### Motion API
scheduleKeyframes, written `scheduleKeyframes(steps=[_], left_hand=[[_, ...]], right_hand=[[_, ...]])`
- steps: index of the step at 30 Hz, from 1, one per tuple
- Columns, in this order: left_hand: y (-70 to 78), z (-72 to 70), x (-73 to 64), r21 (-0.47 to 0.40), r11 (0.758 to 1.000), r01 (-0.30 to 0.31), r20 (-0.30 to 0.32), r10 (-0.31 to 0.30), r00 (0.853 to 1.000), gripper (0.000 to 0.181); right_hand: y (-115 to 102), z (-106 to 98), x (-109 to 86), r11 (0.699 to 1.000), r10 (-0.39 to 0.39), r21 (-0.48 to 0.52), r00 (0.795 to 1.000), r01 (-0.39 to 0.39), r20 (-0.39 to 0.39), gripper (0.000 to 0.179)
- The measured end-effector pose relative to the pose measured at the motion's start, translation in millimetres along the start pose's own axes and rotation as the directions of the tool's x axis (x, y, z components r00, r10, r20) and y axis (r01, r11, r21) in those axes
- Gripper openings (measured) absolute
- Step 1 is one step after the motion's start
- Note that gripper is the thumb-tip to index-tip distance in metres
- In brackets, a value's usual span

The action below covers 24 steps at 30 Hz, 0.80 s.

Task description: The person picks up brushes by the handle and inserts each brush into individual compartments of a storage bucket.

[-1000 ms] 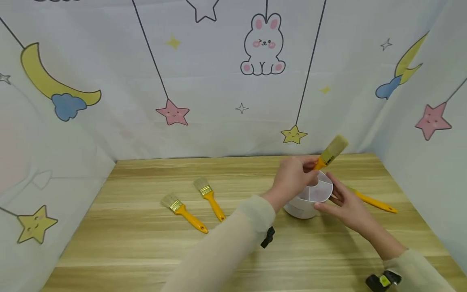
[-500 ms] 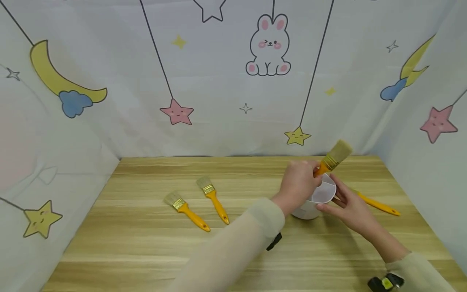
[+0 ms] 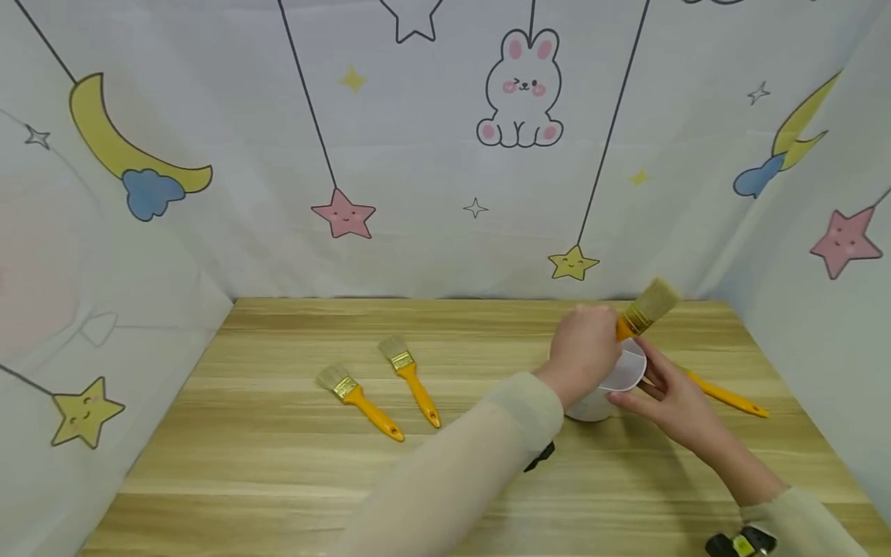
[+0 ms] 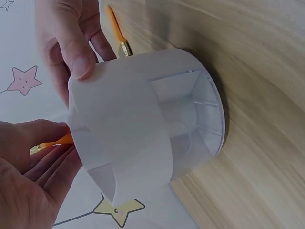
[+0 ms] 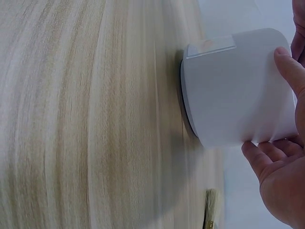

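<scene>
My left hand [image 3: 585, 348] pinches a paintbrush [image 3: 654, 300] by its orange handle, bristles tilted up to the right. That handle points down into the mouth of a white round organizer with compartments [image 4: 128, 109], and its lower end is hidden. In the left wrist view the left fingers are at the organizer's rim around the orange handle [image 4: 64, 140]. My right hand [image 3: 678, 402] holds the organizer [image 5: 238, 90] by its side near the rim, thumb on the near wall. The organizer stands upright on the wooden table.
Two more orange-handled paintbrushes, one on the left [image 3: 360, 404] and one beside it [image 3: 412, 381], lie on the table [image 3: 278, 480]. Another paintbrush [image 3: 731, 397] lies behind the right hand. A white patterned curtain [image 3: 431, 263] closes off the back and sides.
The left hand has turned over and lowered slightly at the organizer, bringing the paintbrush's handle deeper into its mouth. The right hand keeps its hold. The whole view has shifted slightly.
</scene>
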<state>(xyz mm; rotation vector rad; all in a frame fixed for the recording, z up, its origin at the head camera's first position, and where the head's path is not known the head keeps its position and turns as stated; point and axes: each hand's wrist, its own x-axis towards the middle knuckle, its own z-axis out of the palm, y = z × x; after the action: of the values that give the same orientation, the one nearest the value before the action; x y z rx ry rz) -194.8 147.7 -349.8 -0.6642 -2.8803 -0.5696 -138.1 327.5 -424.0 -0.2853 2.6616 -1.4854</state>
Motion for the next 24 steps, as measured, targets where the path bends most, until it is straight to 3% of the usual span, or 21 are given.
scheduleKeyframes(steps=[8,24], left_hand=[[10.5,-4.8,5.4,0.115,0.992,0.044,0.075,-0.053,0.996,0.008],[11.4,-8.9,9.0,0.059,0.993,0.104,0.107,-0.110,0.988,0.004]], right_hand=[[3.2,2.1,-0.4,1.000,-0.006,0.010,1.000,0.006,0.000,0.105],[3.6,-0.3,-1.3,1.000,-0.005,0.007,1.000,0.005,0.013,0.105]])
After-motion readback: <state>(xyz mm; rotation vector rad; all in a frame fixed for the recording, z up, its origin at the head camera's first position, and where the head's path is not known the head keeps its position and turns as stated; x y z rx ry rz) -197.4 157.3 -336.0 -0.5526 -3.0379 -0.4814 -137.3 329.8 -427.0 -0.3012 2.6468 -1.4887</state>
